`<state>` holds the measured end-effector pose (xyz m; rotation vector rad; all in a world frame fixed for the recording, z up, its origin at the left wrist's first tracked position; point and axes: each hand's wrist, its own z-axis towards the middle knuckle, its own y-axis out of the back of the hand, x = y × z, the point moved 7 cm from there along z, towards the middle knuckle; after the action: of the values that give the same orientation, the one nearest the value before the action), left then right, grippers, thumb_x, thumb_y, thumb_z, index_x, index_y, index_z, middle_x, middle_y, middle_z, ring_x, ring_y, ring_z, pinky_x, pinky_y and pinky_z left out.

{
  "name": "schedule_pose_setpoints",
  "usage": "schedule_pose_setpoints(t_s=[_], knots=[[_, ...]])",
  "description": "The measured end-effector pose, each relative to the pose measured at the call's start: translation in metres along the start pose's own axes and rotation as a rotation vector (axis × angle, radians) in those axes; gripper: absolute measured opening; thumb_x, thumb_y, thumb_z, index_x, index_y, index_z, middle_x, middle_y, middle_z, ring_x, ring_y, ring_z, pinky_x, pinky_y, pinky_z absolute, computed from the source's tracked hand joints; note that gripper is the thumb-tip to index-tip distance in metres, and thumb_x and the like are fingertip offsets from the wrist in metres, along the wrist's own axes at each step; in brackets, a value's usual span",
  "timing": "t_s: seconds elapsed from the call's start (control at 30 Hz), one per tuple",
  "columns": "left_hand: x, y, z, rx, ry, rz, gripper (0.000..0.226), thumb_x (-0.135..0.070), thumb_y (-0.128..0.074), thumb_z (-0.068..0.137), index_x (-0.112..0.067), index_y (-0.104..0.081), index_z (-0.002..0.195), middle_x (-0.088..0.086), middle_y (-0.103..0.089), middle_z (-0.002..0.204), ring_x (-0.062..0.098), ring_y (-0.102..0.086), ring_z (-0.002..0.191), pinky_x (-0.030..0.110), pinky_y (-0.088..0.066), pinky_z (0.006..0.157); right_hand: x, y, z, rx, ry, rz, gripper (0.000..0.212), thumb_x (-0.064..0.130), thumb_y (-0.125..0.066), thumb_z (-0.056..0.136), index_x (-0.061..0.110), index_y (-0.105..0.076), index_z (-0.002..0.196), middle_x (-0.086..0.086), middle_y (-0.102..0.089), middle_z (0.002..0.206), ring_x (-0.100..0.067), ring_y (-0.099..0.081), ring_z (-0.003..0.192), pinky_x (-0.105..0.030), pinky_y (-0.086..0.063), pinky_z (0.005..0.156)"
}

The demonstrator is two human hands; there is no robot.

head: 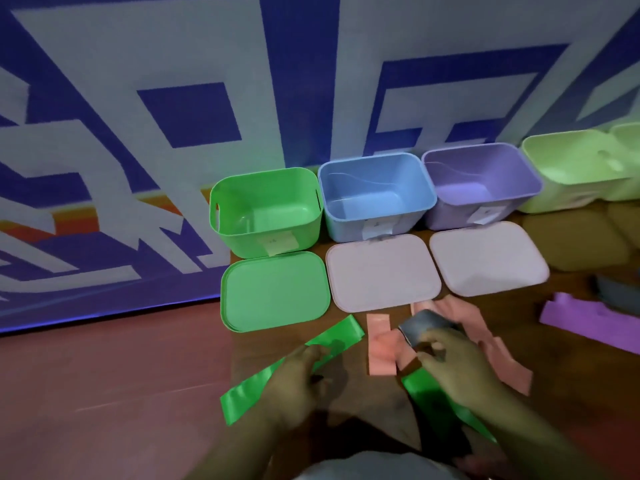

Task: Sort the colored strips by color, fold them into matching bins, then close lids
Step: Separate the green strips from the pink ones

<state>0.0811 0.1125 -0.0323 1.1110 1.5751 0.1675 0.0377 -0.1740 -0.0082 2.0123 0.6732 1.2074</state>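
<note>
Green and shiny, one long green strip [341,336] flat on the brown bench [349,407], held near its middle by the left hand [298,372], fingers curled over its edge. Grey strip [427,325], bent into a loop, pinched in the curled fingers of the right hand [453,362]. Second green strip [433,407] under that hand, on the near side. Pink strips [381,351] in a messy pile just behind the right hand. Purple strip [588,323] well apart, off to the right. Three open bins side by side at the back: green bin [265,211], blue bin [375,195], purple bin [481,183]. Green lid [275,292] flat before the green bin, pale lid [382,271] before the blue bin, second pale lid [488,258] before the purple bin. Pale green boxes [575,171] further right, blurry.
</note>
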Motion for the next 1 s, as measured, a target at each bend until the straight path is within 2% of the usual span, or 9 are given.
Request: schedule_pose_setpoints(t_s=[0.07, 0.17, 0.23, 0.37, 0.47, 0.57, 0.63, 0.8, 1.0], knots=[[-0.015, -0.017, 0.004, 0.056, -0.035, -0.038, 0.05, -0.022, -0.066, 0.08, -0.028, -0.057, 0.128, -0.004, -0.06, 0.126, 0.009, -0.058, 0.116, 0.019, -0.04, 0.105, -0.019, 0.011, -0.011, -0.039, -0.017, 0.013, 0.017, 0.015, -0.076, 0.08, 0.022, -0.07, 0.094, 0.006, -0.067, 0.094, -0.013, -0.062, 0.086, -0.029, -0.047, 0.079], [-0.034, -0.037, 0.012, 0.11, -0.079, -0.082, 0.048, -0.029, -0.064, 0.079, -0.049, -0.052, 0.121, -0.006, -0.062, 0.125, 0.008, -0.06, 0.116, 0.033, -0.047, 0.102, -0.047, 0.022, -0.026, -0.066, -0.029, 0.018, 0.018, 0.017, -0.075, 0.076, 0.029, -0.067, 0.087, 0.01, -0.065, 0.089, -0.008, -0.061, 0.082, -0.015, -0.039, 0.073], [-0.049, -0.053, 0.018, 0.17, -0.116, -0.073, 0.05, -0.028, -0.063, 0.08, -0.053, -0.052, 0.122, -0.012, -0.062, 0.126, 0.005, -0.06, 0.116, 0.029, -0.047, 0.102, -0.068, 0.028, -0.036, -0.092, -0.061, 0.025, 0.02, 0.021, -0.076, 0.073, 0.029, -0.068, 0.089, 0.011, -0.064, 0.089, -0.009, -0.062, 0.081, -0.013, -0.04, 0.075], [-0.072, -0.08, 0.03, 0.197, -0.138, -0.021, 0.043, -0.036, -0.065, 0.081, -0.043, -0.055, 0.123, -0.013, -0.063, 0.124, 0.004, -0.061, 0.113, 0.029, -0.048, 0.099, -0.096, 0.039, -0.053, -0.101, -0.059, 0.074, 0.026, 0.015, -0.082, 0.068, 0.023, -0.072, 0.09, 0.005, -0.064, 0.087, -0.011, -0.062, 0.077, -0.006, -0.039, 0.07], [-0.086, -0.099, 0.037, 0.212, -0.156, 0.04, 0.041, -0.035, -0.069, 0.085, -0.04, -0.056, 0.124, -0.015, -0.059, 0.122, -0.001, -0.056, 0.107, 0.012, -0.042, 0.094, -0.115, 0.041, -0.058, -0.023, -0.122, 0.051, 0.027, 0.016, -0.081, 0.071, 0.022, -0.073, 0.096, 0.007, -0.064, 0.092, -0.011, -0.063, 0.085, -0.004, -0.038, 0.068], [-0.1, -0.113, 0.043, 0.195, -0.153, 0.058, 0.044, -0.034, -0.07, 0.084, -0.034, -0.059, 0.127, -0.019, -0.057, 0.121, -0.002, -0.056, 0.105, 0.008, -0.041, 0.09, -0.129, 0.041, -0.06, 0.048, -0.108, 0.069, 0.026, 0.019, -0.079, 0.074, 0.024, -0.073, 0.099, 0.009, -0.066, 0.096, -0.009, -0.064, 0.088, 0.002, -0.036, 0.071], [-0.107, -0.123, 0.046, 0.191, -0.143, 0.069, 0.045, -0.031, -0.072, 0.083, -0.032, -0.06, 0.126, -0.018, -0.056, 0.119, 0.001, -0.056, 0.105, 0.002, -0.036, 0.085, -0.133, 0.044, -0.062, 0.046, -0.092, 0.116, 0.025, 0.022, -0.077, 0.07, 0.022, -0.074, 0.095, 0.011, -0.065, 0.095, -0.006, -0.062, 0.086, 0.001, -0.037, 0.072], [-0.13, -0.145, 0.059, 0.194, -0.129, 0.125, 0.052, -0.026, -0.069, 0.084, -0.035, -0.051, 0.131, -0.015, -0.052, 0.117, 0.01, -0.054, 0.112, 0.021, -0.042, 0.091, -0.148, 0.04, -0.058, 0.089, -0.094, 0.119, 0.016, 0.015, -0.074, 0.071, 0.015, -0.072, 0.087, 0.007, -0.063, 0.089, -0.012, -0.062, 0.081, -0.014, -0.046, 0.069], [-0.166, -0.166, 0.075, 0.226, -0.244, 0.352, 0.049, -0.029, -0.064, 0.091, -0.027, -0.051, 0.138, -0.002, -0.039, 0.153, 0.018, -0.035, 0.141, 0.027, -0.03, 0.112, -0.171, 0.024, -0.057, 0.141, -0.128, 0.053, 0.012, 0.017, -0.066, 0.075, 0.012, -0.067, 0.086, -0.001, -0.065, 0.088, -0.018, -0.06, 0.082, -0.027, -0.042, 0.069]])
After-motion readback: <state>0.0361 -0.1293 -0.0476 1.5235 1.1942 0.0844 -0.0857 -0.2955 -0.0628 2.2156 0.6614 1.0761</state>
